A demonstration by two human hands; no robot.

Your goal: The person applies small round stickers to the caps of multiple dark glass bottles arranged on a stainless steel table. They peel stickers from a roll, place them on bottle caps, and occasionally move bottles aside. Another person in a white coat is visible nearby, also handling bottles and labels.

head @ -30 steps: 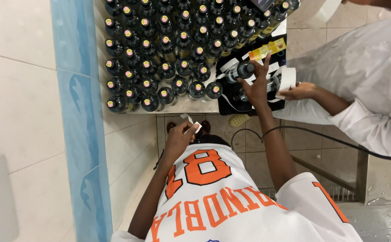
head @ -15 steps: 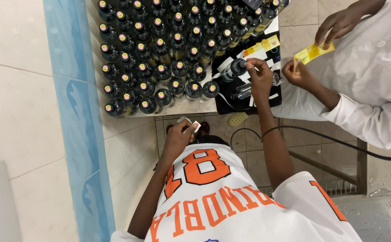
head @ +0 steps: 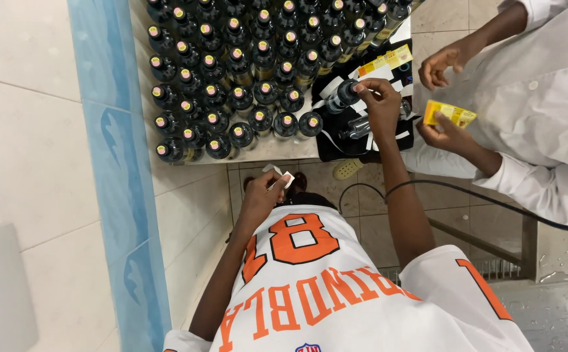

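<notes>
A small white label (head: 282, 176) is pinched between the closed fingers of the left hand (head: 263, 195), held near the chest and below the near edge of the counter (head: 277, 148). The right hand (head: 380, 104) is stretched farther out, its fingertips closed on the top of a dark bottle (head: 344, 94) that lies on its side on a black tray (head: 336, 140). The bottle's long axis is seen to run left to right, slightly slanted, with its cap end toward the left and the right hand at its right end. The label is thus kept near and to the left of the lying bottle, well apart from it; the right hand is the nearer one to the bottle.

One bottle is held; at least one more is seen lying on the tray just near of it. Standing bottles (head: 232, 78) are packed in rows on the counter to the left, well over thirty, with the far rows cut off by the picture's edge. One white label is counted in the left hand. A strip of yellow labels (head: 385, 63) lies at the far side of the tray.

To the right, a yellow label sheet (head: 450, 115) is held by a co-worker's hand (head: 450, 133) in a white sleeve.
</notes>
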